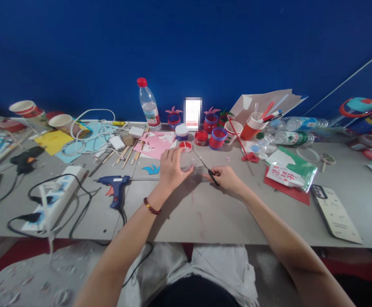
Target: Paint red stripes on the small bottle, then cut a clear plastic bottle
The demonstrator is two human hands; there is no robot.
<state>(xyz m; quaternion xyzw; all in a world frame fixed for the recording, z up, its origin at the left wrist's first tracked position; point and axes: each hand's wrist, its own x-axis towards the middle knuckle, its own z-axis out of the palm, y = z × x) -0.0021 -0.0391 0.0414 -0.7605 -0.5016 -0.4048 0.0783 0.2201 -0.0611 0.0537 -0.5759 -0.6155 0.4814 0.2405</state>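
Near the middle of the table, my left hand (pixel 172 167) is closed around a clear plastic piece (pixel 188 161) that looks cut from a bottle. My right hand (pixel 226 181) grips black-handled scissors (pixel 214 176), their thin blades pointing up and left beside the plastic. The exact place where blades and plastic meet is hard to make out. Just beyond my left hand lies a red paint-filled lid (pixel 186 146). An open jar of red paint (pixel 200 137) stands behind the scissors, next to a red and blue painted cup (pixel 218 138). A blue paper cutout (pixel 151 170) lies left of my hand.
A blue glue gun (pixel 117 187) and a corded power strip (pixel 56 198) lie to the left. Behind stand a water bottle (pixel 149 106) and pink paper (pixel 155 145). Rightward are stacked paper cups (pixel 252 126), plastic bottles (pixel 289 137) and a phone (pixel 335 213).
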